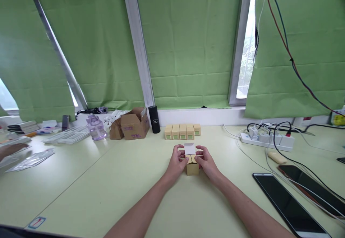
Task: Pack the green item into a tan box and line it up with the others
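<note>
**Green blinds drawn over a window-side workbench**

Green fabric blinds (185, 44) hang across slanted windows, split by pale metal frame bars (137, 44), with daylight showing through narrow gaps (246, 62). A white sill (215, 116) runs along the far edge of a long, pale green table (81, 180). Red and black cables (285, 47) trail down at right toward a white power strip (266, 139).

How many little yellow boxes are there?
6. Five stand in a row by the window ledge, the rightmost smaller-looking. One open box sits on the table between the left hand and right hand. More might be hidden.
</note>
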Action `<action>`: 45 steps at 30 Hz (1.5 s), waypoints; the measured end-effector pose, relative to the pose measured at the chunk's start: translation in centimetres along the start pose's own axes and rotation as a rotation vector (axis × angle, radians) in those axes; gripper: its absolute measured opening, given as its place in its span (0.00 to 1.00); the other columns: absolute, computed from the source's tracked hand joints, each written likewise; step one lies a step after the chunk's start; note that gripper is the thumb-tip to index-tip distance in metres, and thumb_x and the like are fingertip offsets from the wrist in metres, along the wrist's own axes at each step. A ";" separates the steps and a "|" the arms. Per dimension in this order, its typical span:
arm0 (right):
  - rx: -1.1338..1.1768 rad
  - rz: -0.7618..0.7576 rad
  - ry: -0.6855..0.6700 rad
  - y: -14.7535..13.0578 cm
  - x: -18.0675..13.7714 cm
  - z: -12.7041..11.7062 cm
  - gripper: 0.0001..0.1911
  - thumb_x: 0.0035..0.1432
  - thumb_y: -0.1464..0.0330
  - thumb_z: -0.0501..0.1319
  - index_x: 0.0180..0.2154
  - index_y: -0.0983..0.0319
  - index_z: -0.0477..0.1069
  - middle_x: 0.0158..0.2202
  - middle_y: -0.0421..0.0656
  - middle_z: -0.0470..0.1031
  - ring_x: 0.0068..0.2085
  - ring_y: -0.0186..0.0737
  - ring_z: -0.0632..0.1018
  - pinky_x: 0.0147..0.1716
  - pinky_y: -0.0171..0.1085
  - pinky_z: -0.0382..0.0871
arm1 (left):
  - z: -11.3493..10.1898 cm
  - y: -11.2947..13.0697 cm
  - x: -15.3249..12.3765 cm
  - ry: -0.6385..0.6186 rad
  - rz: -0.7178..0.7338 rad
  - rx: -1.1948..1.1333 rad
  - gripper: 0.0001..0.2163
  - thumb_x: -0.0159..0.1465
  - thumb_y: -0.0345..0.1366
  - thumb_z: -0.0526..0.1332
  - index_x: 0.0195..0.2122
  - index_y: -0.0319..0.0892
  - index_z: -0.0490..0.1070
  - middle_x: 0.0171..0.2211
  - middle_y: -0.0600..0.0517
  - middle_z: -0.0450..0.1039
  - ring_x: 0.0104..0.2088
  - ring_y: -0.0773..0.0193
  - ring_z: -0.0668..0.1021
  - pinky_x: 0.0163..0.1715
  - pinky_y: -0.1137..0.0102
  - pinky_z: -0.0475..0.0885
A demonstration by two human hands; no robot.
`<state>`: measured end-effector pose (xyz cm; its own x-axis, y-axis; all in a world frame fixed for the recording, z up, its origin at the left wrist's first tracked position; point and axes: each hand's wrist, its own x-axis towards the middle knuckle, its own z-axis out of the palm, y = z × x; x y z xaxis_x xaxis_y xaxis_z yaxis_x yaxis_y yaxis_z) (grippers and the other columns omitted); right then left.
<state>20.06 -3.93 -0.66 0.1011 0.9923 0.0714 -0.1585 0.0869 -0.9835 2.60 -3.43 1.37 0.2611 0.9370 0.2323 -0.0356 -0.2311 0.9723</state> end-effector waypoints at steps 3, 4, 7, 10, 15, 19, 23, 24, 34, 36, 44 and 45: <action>-0.009 -0.003 -0.001 0.0 0.0 0.0 0.33 0.43 0.56 0.70 0.52 0.54 0.69 0.44 0.42 0.70 0.39 0.42 0.74 0.29 0.37 0.70 | 0.0 -0.1 0.1 0.014 -0.003 0.008 0.24 0.61 0.40 0.72 0.53 0.49 0.61 0.45 0.50 0.79 0.45 0.59 0.79 0.48 0.63 0.71; -0.011 -0.004 -0.002 0.0 0.0 0.0 0.33 0.43 0.56 0.70 0.52 0.54 0.69 0.44 0.42 0.70 0.39 0.41 0.74 0.29 0.37 0.70 | 0.0 -0.3 0.2 0.016 -0.003 0.008 0.24 0.61 0.40 0.72 0.53 0.49 0.61 0.44 0.50 0.78 0.44 0.59 0.78 0.48 0.63 0.71; -0.015 -0.013 -0.001 -0.1 0.0 0.0 0.32 0.43 0.56 0.70 0.51 0.54 0.69 0.43 0.41 0.70 0.38 0.41 0.74 0.29 0.37 0.69 | -0.1 -0.6 0.4 0.016 0.001 0.011 0.23 0.60 0.41 0.72 0.51 0.48 0.63 0.43 0.50 0.76 0.43 0.60 0.77 0.46 0.64 0.71; -0.019 -0.023 0.002 -0.1 0.0 0.0 0.32 0.43 0.56 0.70 0.51 0.53 0.69 0.43 0.41 0.70 0.38 0.41 0.74 0.29 0.37 0.69 | -0.1 -0.7 0.5 0.020 0.018 0.025 0.20 0.59 0.41 0.73 0.48 0.47 0.65 0.42 0.51 0.74 0.42 0.60 0.76 0.45 0.65 0.71; -0.037 -0.039 0.002 -0.2 -0.2 0.0 0.31 0.44 0.56 0.69 0.51 0.54 0.70 0.43 0.42 0.71 0.38 0.41 0.75 0.30 0.38 0.70 | -0.1 -0.3 0.4 0.005 0.048 0.056 0.15 0.60 0.40 0.71 0.43 0.46 0.68 0.41 0.51 0.73 0.42 0.60 0.75 0.44 0.66 0.71; -0.057 -0.073 0.015 -0.3 -0.3 0.0 0.29 0.45 0.57 0.68 0.51 0.55 0.71 0.43 0.43 0.73 0.38 0.42 0.76 0.31 0.39 0.71 | 0.0 0.2 0.3 -0.014 0.048 0.069 0.12 0.61 0.40 0.70 0.40 0.45 0.69 0.41 0.50 0.75 0.43 0.59 0.76 0.44 0.66 0.71; -0.087 -0.143 0.033 -0.6 -0.4 -0.1 0.26 0.46 0.61 0.68 0.49 0.55 0.73 0.44 0.44 0.75 0.39 0.44 0.76 0.36 0.42 0.73 | 0.1 0.3 0.1 -0.015 0.045 0.058 0.10 0.62 0.40 0.70 0.39 0.44 0.70 0.43 0.49 0.77 0.44 0.58 0.78 0.46 0.65 0.72; -0.095 -0.167 0.038 -0.7 -0.5 -0.2 0.24 0.47 0.61 0.67 0.49 0.56 0.74 0.44 0.44 0.75 0.41 0.44 0.77 0.38 0.42 0.73 | 0.1 0.3 0.1 -0.013 0.042 0.053 0.10 0.61 0.39 0.70 0.39 0.44 0.71 0.43 0.48 0.77 0.44 0.58 0.78 0.46 0.65 0.72; -0.225 -0.451 0.004 -2.4 -2.0 -0.5 0.12 0.58 0.58 0.68 0.43 0.54 0.77 0.48 0.47 0.79 0.50 0.51 0.75 0.47 0.46 0.69 | 0.2 0.5 -0.1 0.002 0.016 0.025 0.09 0.60 0.37 0.69 0.39 0.44 0.72 0.41 0.50 0.77 0.42 0.59 0.78 0.44 0.66 0.73; -0.257 -0.487 0.008 -2.5 -2.2 -0.4 0.09 0.59 0.60 0.68 0.41 0.54 0.77 0.45 0.46 0.79 0.49 0.51 0.75 0.46 0.47 0.68 | 0.2 0.6 0.0 -0.001 0.009 0.011 0.10 0.59 0.36 0.70 0.39 0.44 0.72 0.41 0.50 0.77 0.42 0.59 0.78 0.44 0.66 0.72; -0.337 -0.565 0.023 -2.6 -2.4 -0.3 0.03 0.57 0.63 0.67 0.36 0.53 0.75 0.43 0.47 0.79 0.48 0.53 0.74 0.43 0.48 0.68 | -0.3 1.0 0.2 -0.016 -0.026 -0.080 0.09 0.55 0.34 0.65 0.37 0.44 0.72 0.40 0.50 0.77 0.44 0.57 0.77 0.46 0.64 0.71; -0.343 -0.569 0.022 -2.6 -2.4 -0.3 0.03 0.57 0.64 0.67 0.35 0.53 0.75 0.43 0.47 0.79 0.48 0.53 0.74 0.43 0.48 0.68 | -0.4 1.0 0.2 -0.013 -0.019 -0.072 0.08 0.56 0.35 0.64 0.38 0.44 0.73 0.40 0.50 0.77 0.44 0.57 0.77 0.47 0.64 0.70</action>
<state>20.51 -6.58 1.66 0.0975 0.7975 0.5955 0.2472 0.5602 -0.7907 2.25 -3.42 2.38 0.2752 0.9372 0.2142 -0.1001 -0.1937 0.9759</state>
